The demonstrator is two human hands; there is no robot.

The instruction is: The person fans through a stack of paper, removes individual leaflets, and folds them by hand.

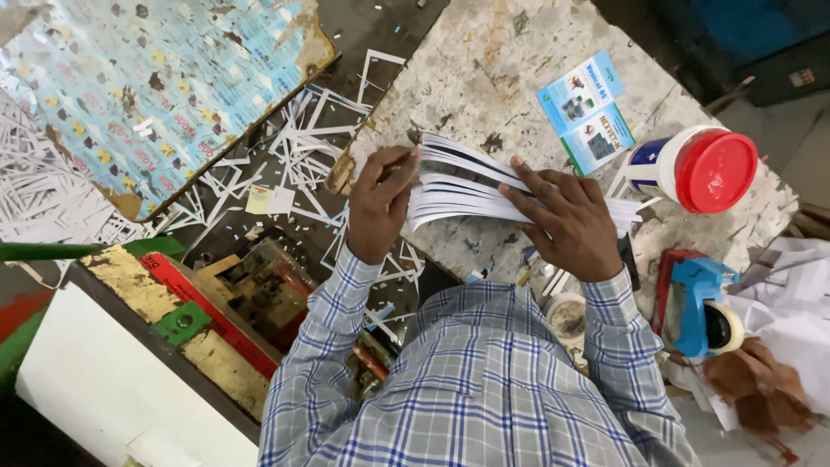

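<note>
A thick stack of white paper sheets [467,186] lies on a worn, stained worktable [501,69]. My left hand [379,207] grips the stack's left edge, thumb and fingers pinching the fanned sheets. My right hand [566,220] presses flat on top of the stack toward its right side, fingers spread. Both arms wear a blue and white checked shirt.
A white jar with a red lid [696,167] lies on its side at the right. Blue printed leaflets [585,111] lie beyond the stack. A blue tape dispenser [705,303] sits at the right front. Paper offcuts [303,147] litter the gap beside a patterned board [156,86].
</note>
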